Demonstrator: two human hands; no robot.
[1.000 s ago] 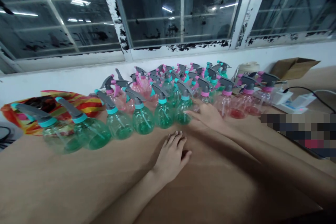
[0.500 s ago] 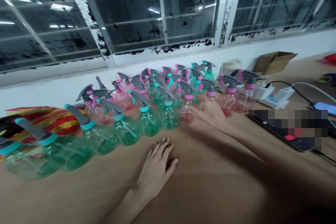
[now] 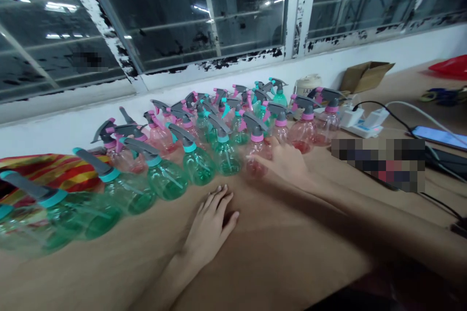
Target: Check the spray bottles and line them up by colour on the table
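My right hand (image 3: 288,163) is closed round the lower body of a clear pink spray bottle (image 3: 257,148), with the thumb across its front and the other fingers partly hidden behind it. The bottle stands upright and has a grey trigger head with a pink collar. My left hand (image 3: 207,226) lies flat on the table, fingers stretched out, holding nothing. Just beyond its fingertips stand green spray bottles (image 3: 199,163) with turquoise collars, in a slanting row toward the left. More pink and green bottles crowd behind them.
A red and yellow striped wrapper (image 3: 76,175) lies behind the left bottles. To the right are a white power strip (image 3: 361,126) with chargers and cables, a phone (image 3: 441,136), an opened cardboard box (image 3: 365,77) and a white tub (image 3: 308,85). Windows stand behind the table.
My right hand and the pink bottle have come slightly nearer, level with the green row. My left hand stays flat on the table. The whole view has shifted a little.
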